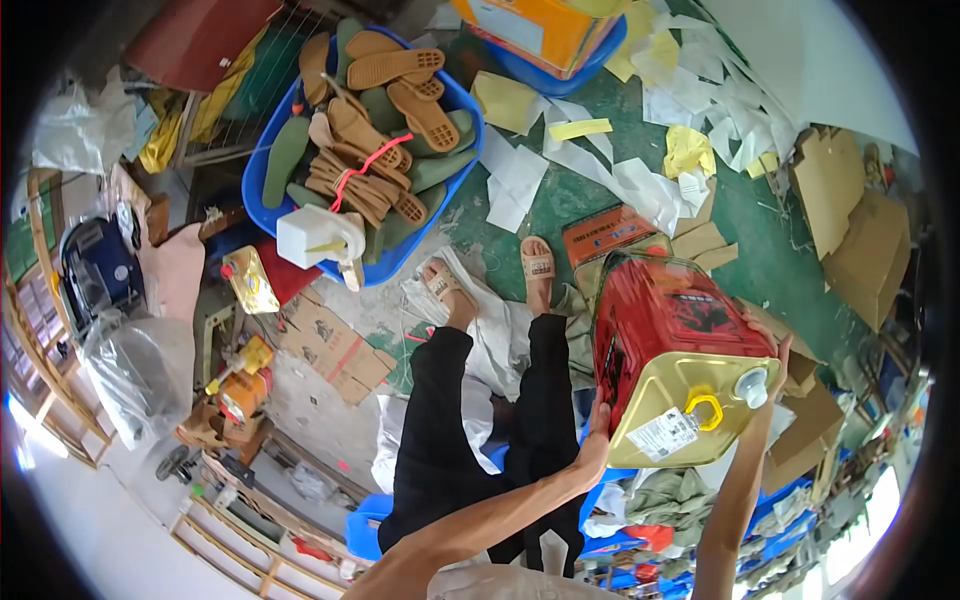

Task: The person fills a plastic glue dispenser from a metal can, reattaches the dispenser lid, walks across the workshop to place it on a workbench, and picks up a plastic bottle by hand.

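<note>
Between my two hands is a large red square metal can (660, 320) with a gold top, tilted so that the top faces me. Its top carries a yellow ring handle (704, 411), a whitish cap (750, 387) and a white printed label (662, 433). My left hand (598, 436) presses against the near left side of the can, its fingers partly hidden. On the far right side my right hand (772, 350) grips the edge beside the cap. Behind the can, an orange-red box or can (607, 232) stands on the floor.
A blue basket (262, 215) of brown and green shoe soles (395, 66) stands ahead, with a white plastic container (305, 238) at its rim. A small gold can (252, 280) sits left. Paper scraps (518, 185) and cardboard (335, 345) litter the floor around my sandalled feet.
</note>
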The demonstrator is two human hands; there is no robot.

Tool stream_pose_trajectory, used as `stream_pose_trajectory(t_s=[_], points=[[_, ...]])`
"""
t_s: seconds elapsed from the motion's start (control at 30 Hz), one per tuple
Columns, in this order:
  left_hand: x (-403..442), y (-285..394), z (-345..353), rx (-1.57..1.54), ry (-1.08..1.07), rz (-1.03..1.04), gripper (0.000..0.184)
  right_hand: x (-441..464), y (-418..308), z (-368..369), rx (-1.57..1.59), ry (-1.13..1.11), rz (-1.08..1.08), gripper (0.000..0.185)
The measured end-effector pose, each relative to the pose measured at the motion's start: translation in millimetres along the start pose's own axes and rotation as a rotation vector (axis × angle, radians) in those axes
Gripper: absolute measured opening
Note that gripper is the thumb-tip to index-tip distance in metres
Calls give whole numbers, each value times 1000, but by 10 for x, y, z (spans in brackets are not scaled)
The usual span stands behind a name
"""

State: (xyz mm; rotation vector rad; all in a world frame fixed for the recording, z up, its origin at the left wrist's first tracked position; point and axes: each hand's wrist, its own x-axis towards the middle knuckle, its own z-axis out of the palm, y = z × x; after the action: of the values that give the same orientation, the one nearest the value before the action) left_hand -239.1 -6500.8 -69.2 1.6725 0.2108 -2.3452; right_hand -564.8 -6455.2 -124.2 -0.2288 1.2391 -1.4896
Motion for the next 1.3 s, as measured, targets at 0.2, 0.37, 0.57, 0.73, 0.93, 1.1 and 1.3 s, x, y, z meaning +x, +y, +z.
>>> stream_pose_trajectory(t_s=[0.2,0.37,0.57,0.73,0.93,1.1,1.3], points=[[-178,-653,-195,-291,61,-222,52,359,-134,242,-282,-165,156,80],[-350,-969,-155,-299,82,-497,48,545,-95,230,-495,-346,254,78],[-351,-477,-2,-123,108,-558,50,472,-253,494,-361,28,377,70],[-170,252,127,36,123,-293,75,-174,-305,217,-331,483,496,78],[330,509,292,687,223,249,75,-769,-488,209,-846,531,415,75],[559,695,429,1075,-20,422,54,-1972,186,-328,72,646,315,66],[540,853,560,1209,-105,393,47,-2069,1315,-484,233,809,-86,72]])
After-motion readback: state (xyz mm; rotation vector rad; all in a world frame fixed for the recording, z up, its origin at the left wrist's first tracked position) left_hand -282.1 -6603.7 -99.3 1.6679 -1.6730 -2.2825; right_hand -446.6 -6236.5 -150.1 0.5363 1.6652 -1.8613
